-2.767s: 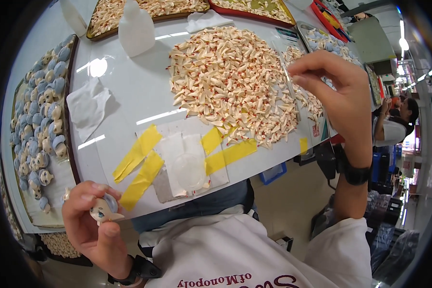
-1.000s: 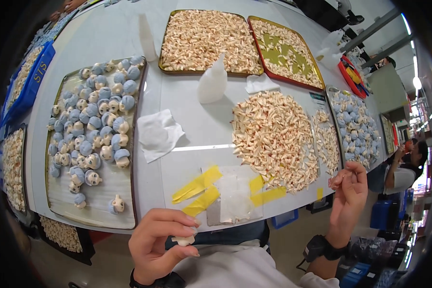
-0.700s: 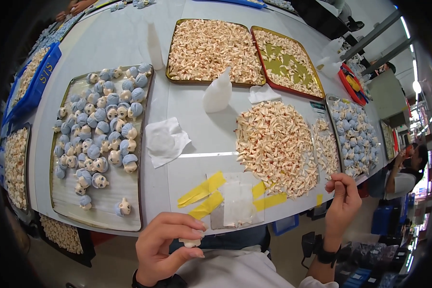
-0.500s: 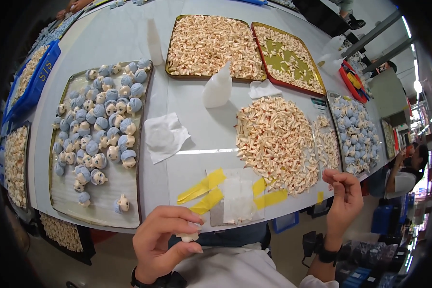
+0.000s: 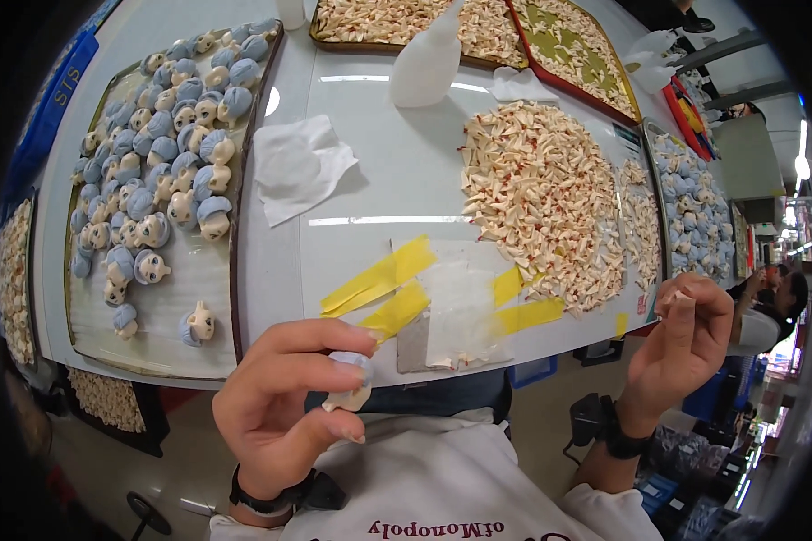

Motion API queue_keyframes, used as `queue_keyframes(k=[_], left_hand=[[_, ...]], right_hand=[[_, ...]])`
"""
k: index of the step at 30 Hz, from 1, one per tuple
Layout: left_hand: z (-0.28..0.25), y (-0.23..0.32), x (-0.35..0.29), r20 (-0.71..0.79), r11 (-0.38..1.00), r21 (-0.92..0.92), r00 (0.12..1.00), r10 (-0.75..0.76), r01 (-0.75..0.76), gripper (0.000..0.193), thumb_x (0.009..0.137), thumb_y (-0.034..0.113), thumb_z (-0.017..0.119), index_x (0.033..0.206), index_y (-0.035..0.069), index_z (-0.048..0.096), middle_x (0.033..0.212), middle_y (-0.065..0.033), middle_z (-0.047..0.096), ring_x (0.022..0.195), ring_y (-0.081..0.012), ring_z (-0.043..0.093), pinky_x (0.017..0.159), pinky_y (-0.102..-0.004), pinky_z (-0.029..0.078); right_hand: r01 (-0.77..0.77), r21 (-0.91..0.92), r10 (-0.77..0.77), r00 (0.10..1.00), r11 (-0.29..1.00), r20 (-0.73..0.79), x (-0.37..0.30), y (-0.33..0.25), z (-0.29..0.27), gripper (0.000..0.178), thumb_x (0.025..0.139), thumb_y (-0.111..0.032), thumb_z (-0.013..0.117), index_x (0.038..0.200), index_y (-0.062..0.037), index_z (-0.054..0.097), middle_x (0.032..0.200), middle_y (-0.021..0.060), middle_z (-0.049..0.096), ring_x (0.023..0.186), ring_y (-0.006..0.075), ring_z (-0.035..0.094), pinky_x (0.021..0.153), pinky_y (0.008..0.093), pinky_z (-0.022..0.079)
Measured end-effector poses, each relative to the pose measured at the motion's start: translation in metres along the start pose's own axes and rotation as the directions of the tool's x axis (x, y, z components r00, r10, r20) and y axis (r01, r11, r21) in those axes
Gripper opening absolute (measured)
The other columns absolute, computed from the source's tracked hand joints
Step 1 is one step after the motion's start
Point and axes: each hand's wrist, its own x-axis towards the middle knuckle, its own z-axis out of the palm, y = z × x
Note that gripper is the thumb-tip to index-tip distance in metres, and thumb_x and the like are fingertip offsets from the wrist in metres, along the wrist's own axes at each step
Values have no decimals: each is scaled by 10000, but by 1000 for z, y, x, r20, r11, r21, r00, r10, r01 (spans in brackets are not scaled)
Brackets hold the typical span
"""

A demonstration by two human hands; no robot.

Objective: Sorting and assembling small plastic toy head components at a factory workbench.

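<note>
Near the table's front edge, my left hand (image 5: 275,401) grips a small doll head (image 5: 355,395) with pale blue hair between thumb and fingers. To the right, my right hand (image 5: 681,356) is closed in a pinch on a small cream pointed piece (image 5: 675,301), mostly covered by the fingers. That hand is at the near right of a large pile of similar cream pieces with reddish ends (image 5: 541,198). Between my hands lies a white pad (image 5: 465,302) on a grey board, held by yellow tape strips (image 5: 379,275).
At left a metal tray (image 5: 167,353) bears many blue-haired doll heads. A white cloth (image 5: 298,169) and a white squeeze bottle (image 5: 424,68) stand mid-table. Trays of cream pieces (image 5: 573,68) are at the back. Another tray of blue doll heads (image 5: 695,203) sits right; a person (image 5: 771,302) is beyond.
The view has shifted, so the table appears higher. My left hand's doll head has turned, showing more blue hair. My right hand's fingers have curled in, and a small cream piece shows there.
</note>
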Motion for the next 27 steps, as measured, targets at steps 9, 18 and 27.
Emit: queue_keyframes(k=[9, 18, 27], left_hand=[[8, -7, -3, -64, 994, -106, 998, -26, 20, 418, 705, 119, 747, 1024, -39, 528, 1046, -200, 516, 851, -270, 600, 691, -321, 541], [7, -13, -3, -103, 998, -31, 994, 45, -49, 440, 674, 103, 769, 1006, -18, 506, 1034, -198, 492, 785, -245, 601, 660, -297, 524], [7, -13, -6, -88, 1000, 22, 996, 5, -3, 458, 687, 222, 757, 998, 8, 499, 1011, -158, 483, 768, -209, 572, 621, -266, 484]], right_hand=[[-66, 79, 56, 990, 995, 126, -5, -2, 22, 113, 849, -47, 555, 918, 41, 537, 802, 107, 537, 653, 127, 486, 578, 234, 392], [-268, 125, 223, 931, 955, 290, -1, -13, 35, 105, 779, 97, 578, 878, 76, 548, 763, 176, 627, 666, 181, 612, 624, 273, 521], [-596, 282, 420, 763, 752, 491, 7, -11, 39, 152, 723, 50, 665, 842, 38, 572, 798, 123, 612, 723, 171, 594, 665, 263, 483]])
